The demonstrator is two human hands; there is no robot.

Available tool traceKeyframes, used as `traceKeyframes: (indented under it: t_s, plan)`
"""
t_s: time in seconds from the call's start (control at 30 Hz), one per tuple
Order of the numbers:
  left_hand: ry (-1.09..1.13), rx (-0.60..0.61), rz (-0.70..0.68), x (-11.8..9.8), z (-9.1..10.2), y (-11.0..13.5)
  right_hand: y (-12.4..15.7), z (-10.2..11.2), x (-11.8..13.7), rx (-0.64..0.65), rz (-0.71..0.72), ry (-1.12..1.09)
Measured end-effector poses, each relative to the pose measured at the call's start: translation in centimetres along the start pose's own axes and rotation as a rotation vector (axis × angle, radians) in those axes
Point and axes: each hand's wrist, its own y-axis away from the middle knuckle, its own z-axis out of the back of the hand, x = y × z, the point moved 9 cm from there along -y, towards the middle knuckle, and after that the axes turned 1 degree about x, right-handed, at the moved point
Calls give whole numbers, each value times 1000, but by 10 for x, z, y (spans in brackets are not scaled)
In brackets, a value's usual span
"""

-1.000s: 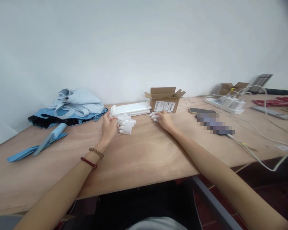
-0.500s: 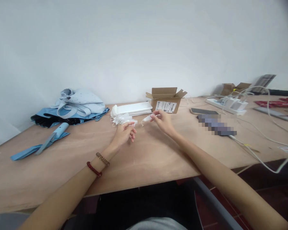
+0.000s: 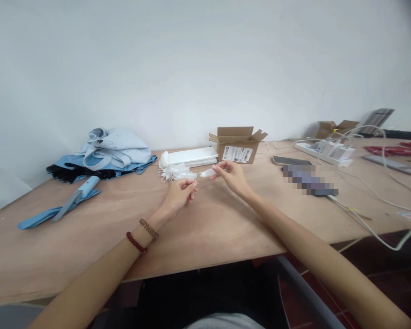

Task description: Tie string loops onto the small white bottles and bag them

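Observation:
My right hand (image 3: 230, 176) pinches the right end of a small white tag-like strip (image 3: 207, 173) held just above the table. From the strip's left end a thin string runs toward my left hand (image 3: 181, 195). That hand is closed, thumb and forefinger pressed together at the string. Behind my left fingers lies a bunch of white tags with loose string loops (image 3: 174, 171). A stack of long white strips (image 3: 191, 156) rests behind the bunch. Right of the stack stands an open cardboard box (image 3: 238, 147) with a printed label.
A folded blue umbrella (image 3: 87, 185) lies at the left under a pale cloth bag (image 3: 114, 146). To the right are a dark phone (image 3: 291, 160), a blurred-out phone-like object (image 3: 310, 180), and a power strip (image 3: 324, 153) with white plugs and cables trailing over the table edge.
My left hand has moved slightly right and its fingers have closed on the string end. The strip in my right hand is now held more level; the view has shifted slightly.

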Motion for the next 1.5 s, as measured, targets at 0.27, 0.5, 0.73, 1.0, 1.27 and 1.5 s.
traceKeyframes:
  t_s: [0.27,0.5,0.73,1.0,1.27,1.5]
  plan:
    - [99,-27,31,-1,7,0,-1,-11,-13,69,-96,-188]
    - [105,21,-8,-5,4,2,-1,-18,-17,81,-119,-255]
    - [149,12,3,-4,3,2,-2,-11,-16,38,-127,-274]
    - [188,0,36,-5,3,5,0,-11,-12,48,-140,-278]
    - [213,29,48,-4,1,5,0,-11,-11,61,-146,-246]
    - [175,5,57,-5,2,6,1,-11,-8,62,-115,-175]
